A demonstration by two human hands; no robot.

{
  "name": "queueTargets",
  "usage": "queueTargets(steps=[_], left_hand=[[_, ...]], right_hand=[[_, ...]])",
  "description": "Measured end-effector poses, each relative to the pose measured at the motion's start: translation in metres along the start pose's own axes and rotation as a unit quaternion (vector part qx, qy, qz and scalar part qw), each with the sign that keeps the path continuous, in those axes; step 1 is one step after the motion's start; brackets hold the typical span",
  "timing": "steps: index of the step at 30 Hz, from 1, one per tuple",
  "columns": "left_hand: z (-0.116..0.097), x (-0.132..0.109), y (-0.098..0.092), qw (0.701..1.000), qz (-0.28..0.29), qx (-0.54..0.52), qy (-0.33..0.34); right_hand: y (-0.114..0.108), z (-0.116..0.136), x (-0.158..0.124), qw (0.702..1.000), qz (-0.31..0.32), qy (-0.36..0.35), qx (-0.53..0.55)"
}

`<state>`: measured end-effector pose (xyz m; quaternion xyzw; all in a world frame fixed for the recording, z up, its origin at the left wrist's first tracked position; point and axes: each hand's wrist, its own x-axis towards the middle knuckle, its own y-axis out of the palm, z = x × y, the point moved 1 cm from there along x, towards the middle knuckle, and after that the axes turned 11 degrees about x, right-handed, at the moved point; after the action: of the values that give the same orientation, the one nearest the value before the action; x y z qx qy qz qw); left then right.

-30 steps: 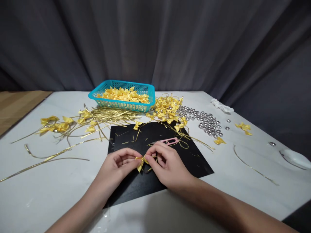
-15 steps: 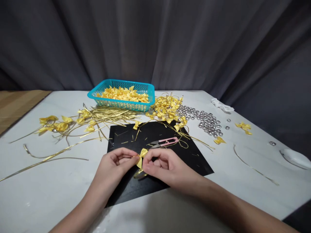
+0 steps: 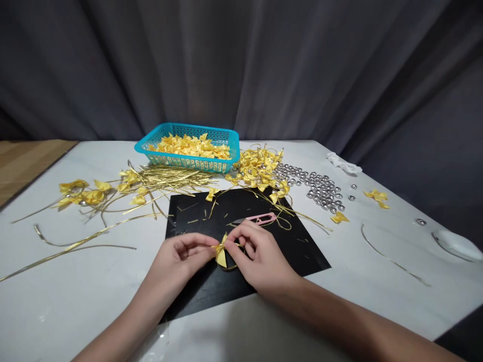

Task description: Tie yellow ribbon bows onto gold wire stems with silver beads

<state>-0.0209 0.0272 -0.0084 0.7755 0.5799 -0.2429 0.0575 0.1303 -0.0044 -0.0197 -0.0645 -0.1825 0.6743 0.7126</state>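
A small yellow ribbon bow (image 3: 221, 257) with a loop of gold cord (image 3: 231, 268) is held between my two hands, above the black mat (image 3: 192, 296). My left hand (image 3: 188, 256) pinches the bow's left side between thumb and forefinger. From the right, my right hand (image 3: 260, 256) pinches the bow near its middle, where the gold cord passes; its fingertips partly cover the spot. Just beyond my right hand lie pink-handled thread snips (image 3: 264, 218), their blades partly hidden by it. Short gold cord scraps are scattered on the mat.
A turquoise basket (image 3: 188, 162) full of yellow bows stands at the back. Gold cords (image 3: 169, 178) lie before it, with a heap of corded bows (image 3: 260, 163) to its right. Silver beads (image 3: 326, 191) spread farther right, near a white dish (image 3: 455, 245) and a crumpled white tissue (image 3: 343, 163).
My right hand has shifted its pinch, its fingers rising toward the snips and covering part of the blades. The bow has turned, its tail now hanging downward with the cord loop showing at its right.
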Motion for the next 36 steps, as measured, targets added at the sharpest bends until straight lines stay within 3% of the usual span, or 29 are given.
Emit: queueTargets(steps=[5,11,20,36], left_hand=[[0.004,0.003,-0.001,1.0,0.025,-0.016,-0.005],[0.001,0.002,-0.002,1.0,0.014,0.018,0.012],[0.002,0.001,-0.004,0.995,0.031,0.09,0.037],[-0.001,0.002,-0.001,0.999,0.023,0.028,0.021]], right_hand=[[-0.001,0.001,0.0,1.0,0.018,-0.009,-0.013],[-0.009,0.006,0.003,0.996,0.075,-0.035,-0.037],[-0.008,0.003,0.003,0.993,0.103,-0.013,-0.052],[-0.008,0.004,0.002,0.993,0.09,-0.049,-0.052]])
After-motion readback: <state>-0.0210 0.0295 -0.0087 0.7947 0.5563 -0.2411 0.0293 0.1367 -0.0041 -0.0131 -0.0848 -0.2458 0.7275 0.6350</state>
